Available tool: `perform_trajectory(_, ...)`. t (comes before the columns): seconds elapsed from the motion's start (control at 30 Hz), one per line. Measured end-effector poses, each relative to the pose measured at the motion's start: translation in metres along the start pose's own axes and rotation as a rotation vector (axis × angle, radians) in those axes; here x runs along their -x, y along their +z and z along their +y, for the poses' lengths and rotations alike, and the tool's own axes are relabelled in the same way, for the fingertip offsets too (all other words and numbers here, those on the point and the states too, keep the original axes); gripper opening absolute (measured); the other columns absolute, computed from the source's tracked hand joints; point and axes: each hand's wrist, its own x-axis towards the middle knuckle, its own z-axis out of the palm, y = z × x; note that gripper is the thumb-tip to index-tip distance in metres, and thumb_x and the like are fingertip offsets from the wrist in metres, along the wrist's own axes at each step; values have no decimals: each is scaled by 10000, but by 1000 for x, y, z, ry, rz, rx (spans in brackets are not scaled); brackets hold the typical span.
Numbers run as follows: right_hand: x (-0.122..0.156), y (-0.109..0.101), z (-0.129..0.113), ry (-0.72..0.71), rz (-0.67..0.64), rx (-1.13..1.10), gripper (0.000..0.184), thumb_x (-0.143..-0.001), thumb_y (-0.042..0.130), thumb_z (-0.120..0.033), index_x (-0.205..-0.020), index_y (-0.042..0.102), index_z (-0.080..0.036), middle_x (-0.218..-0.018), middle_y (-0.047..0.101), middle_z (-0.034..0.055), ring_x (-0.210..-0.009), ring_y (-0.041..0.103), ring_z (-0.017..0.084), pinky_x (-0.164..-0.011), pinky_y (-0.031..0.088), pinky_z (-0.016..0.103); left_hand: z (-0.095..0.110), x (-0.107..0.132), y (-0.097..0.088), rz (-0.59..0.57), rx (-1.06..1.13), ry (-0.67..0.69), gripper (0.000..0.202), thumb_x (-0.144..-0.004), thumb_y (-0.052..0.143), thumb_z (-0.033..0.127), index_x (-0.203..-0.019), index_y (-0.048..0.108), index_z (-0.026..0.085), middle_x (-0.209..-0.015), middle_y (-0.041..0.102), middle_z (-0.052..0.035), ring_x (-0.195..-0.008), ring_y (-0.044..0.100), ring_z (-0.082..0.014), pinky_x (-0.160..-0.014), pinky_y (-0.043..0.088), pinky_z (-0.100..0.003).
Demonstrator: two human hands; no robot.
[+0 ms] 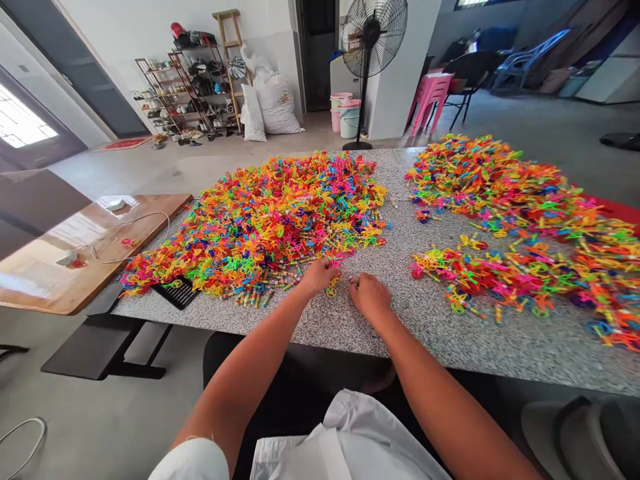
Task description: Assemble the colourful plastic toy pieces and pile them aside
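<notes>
Grip, head view: left hand (318, 279) has thumb and fingers bent inward, with a pink piece (343, 256) right at the fingertips; can't tell if it's actually pinched or just touched. Right hand (371, 297) is curled, fingertips together over a tiny item; too small to ID, so can't confirm a hold there either. Hands are near each other, not touching, both low over the speckled stone-look table (400, 333) at its near side. One loose yellow piece (331, 291) sits on the tabletop between them. Main stock is the left heap (280, 213): small bright plastic pieces, mixed orange, yellow, pink, green, blue, just beyond the left hand and spreading out to the left. At its near edge, a bunch of short printed tubes (253, 295) lies on the stone, with a black slotted part (177, 293) half under the heap left of them. Second stock is the right heap (525, 193), well apart from the right hand; a lower band of the same sort of pieces runs along its near side and merges with it at far right. Bare strip of tabletop separates the two heaps, with a few strays on it. Wooden table (125, 233) on the left carries a white cable. Behind: standing fan (371, 33), white sacks (275, 103), shoe racks (190, 87), pink stools (434, 93).
</notes>
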Motion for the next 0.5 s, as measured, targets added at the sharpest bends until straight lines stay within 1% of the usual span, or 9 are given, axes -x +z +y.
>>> perform_trajectory(0.07,2,0,2,12,-5,-175,122,-943,591,-290,-910,651,-189,-954,730,162,-870,718,282,-761,503,379,-10,20,-6,-5,252,-30,299,-845,692,436,-724,622,172,-607,511,22,-598,489,-130,-600,417,-240)
perform_trajectory(0.1,3,-1,2,25,-37,-321,140,-950,579,-322,-906,632,-200,-934,731,138,-817,711,257,-724,507,361,-14,30,-9,-2,392,-44,335,-830,703,484,-745,636,167,-639,530,17,-607,485,-123,-588,414,-234)
perform_trajectory(0.17,8,-3,1,49,-162,-680,197,-947,579,-414,-941,606,-219,-895,731,82,-677,672,198,-616,500,318,-20,49,-13,11,608,-58,393,-788,738,545,-805,676,157,-721,576,-2,-669,519,-127,-598,435,-231)
perform_trajectory(0.23,15,-5,-4,53,-295,-987,270,-901,634,-486,-984,612,-230,-840,713,29,-574,604,153,-524,475,283,-20,65,-17,3,700,-53,429,-771,761,565,-886,710,155,-786,602,-17,-735,556,-139,-624,473,-234)
perform_trajectory(0.27,19,-6,-7,52,-336,-1090,302,-871,673,-503,-994,626,-231,-809,697,10,-552,578,141,-500,466,273,-19,71,-19,-14,741,-49,438,-773,769,562,-936,719,159,-804,606,-18,-752,565,-139,-636,489,-236)
perform_trajectory(0.37,28,-7,-16,72,-371,-1273,341,-789,775,-492,-970,668,-224,-761,659,-18,-547,545,119,-477,462,253,-11,83,-25,-110,845,-40,444,-790,786,539,-1019,714,165,-814,611,-13,-745,577,-124,-659,518,-239)
perform_trajectory(0.43,32,-8,-21,100,-385,-1363,349,-762,810,-481,-957,681,-221,-769,658,-19,-552,543,111,-472,461,246,-7,86,-27,-157,889,-37,433,-788,802,527,-993,704,158,-823,625,-17,-742,587,-119,-668,527,-243)
perform_trajectory(0.5,34,-9,-23,122,-408,-1435,352,-744,834,-469,-947,691,-219,-767,653,-22,-553,536,104,-467,455,238,-4,88,-28,-173,917,-45,425,-780,817,521,-944,694,148,-825,641,-22,-740,596,-119,-664,528,-246)
